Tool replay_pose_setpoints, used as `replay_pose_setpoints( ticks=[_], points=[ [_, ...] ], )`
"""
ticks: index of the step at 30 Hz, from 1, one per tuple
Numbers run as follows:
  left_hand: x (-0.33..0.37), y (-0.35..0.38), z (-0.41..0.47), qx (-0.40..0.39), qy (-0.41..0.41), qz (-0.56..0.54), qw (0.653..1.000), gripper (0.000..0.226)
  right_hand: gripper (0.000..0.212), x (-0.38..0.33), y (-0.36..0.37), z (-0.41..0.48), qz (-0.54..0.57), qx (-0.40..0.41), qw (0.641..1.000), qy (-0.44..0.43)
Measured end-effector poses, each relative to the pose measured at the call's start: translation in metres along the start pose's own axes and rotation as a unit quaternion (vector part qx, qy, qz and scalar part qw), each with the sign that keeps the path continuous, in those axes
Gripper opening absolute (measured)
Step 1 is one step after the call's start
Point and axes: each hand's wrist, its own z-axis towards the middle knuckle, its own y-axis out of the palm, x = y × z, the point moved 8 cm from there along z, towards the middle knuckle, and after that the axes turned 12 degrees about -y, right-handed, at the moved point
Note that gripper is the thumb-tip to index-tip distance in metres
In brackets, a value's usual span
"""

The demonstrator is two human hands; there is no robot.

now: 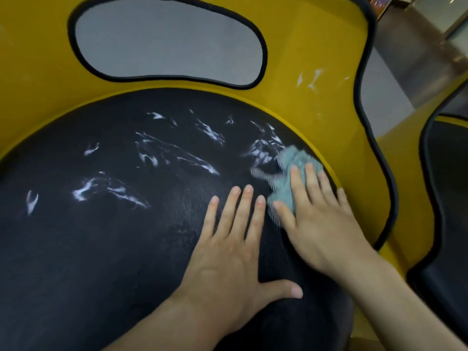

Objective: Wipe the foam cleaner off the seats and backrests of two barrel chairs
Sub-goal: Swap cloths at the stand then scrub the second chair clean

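A round black seat (101, 236) fills the view, streaked with white foam (177, 153) across its far half. Behind it curves the yellow backrest (304, 46), which carries a few foam smears (311, 78) at the right. My right hand (319, 219) presses a light blue-green cloth (291, 171) flat on the seat's right edge with straight fingers; the cloth looks blurred. Beside it, my left hand (233, 249) rests flat on the seat, fingers spread, holding nothing.
The backrest has an oval cut-out (167, 41) edged in black trim, showing grey floor. A second yellow chair with a black seat (450, 198) stands close at the right. Grey floor and a wall lie beyond, at the upper right.
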Motion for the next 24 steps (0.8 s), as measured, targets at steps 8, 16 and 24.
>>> replay_pose_setpoints(
  ticks=[8,16,24],
  points=[
    [-0.001,-0.005,-0.001,-0.04,-0.029,0.016,0.999,0.128,0.083,0.02,-0.024,0.101,0.072,0.07,0.995,-0.009],
    [0.001,0.001,-0.001,-0.02,0.006,0.015,1.0,0.125,0.071,0.001,-0.011,0.014,0.015,0.059,0.996,-0.064],
    [0.0,0.001,-0.001,-0.004,-0.002,0.007,1.0,0.126,0.076,-0.014,0.02,-0.064,-0.021,0.006,0.997,-0.072]
  ],
)
